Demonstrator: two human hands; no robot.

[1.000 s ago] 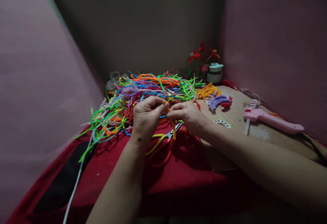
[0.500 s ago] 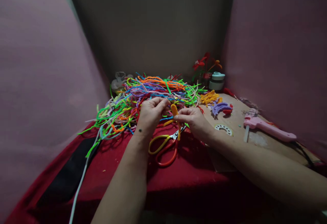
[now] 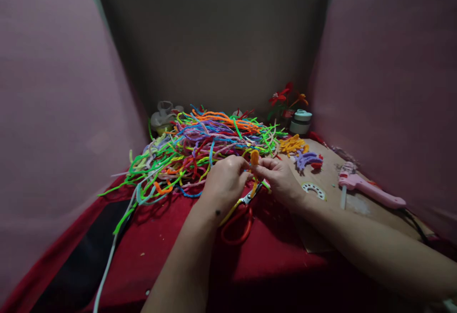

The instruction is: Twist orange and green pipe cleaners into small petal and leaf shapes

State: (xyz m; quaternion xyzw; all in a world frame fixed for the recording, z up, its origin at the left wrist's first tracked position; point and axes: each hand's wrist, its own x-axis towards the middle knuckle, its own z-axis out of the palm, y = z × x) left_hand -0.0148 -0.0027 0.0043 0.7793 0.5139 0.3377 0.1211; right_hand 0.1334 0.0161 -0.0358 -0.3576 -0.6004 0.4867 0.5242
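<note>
Left to right: a big tangled heap of multicoloured fuzzy pipe cleaners [image 3: 200, 146] sits on the red cloth-covered desk [image 3: 160, 237]. The left hand [image 3: 226, 182] is closed, fingertips pinching the lower part of a short orange pipe cleaner piece [image 3: 254, 157]. The right hand [image 3: 280, 177] pinches the same piece from the other side, its looped top poking up between both hands. The orange-and-yellow-handled scissors [image 3: 238, 215] lie right under the wrists, blades toward the hands. Further right is a small pile of bent yellow and purple pipe cleaner bits [image 3: 300, 151], then a pink hot glue gun [image 3: 367, 189] on the brown cardboard sheet [image 3: 328, 198].

Risks: the small loop could slip from the pinch and vanish into the heap; the wire end may prick a fingertip; a wrist dropping could catch the scissor blades.
</note>
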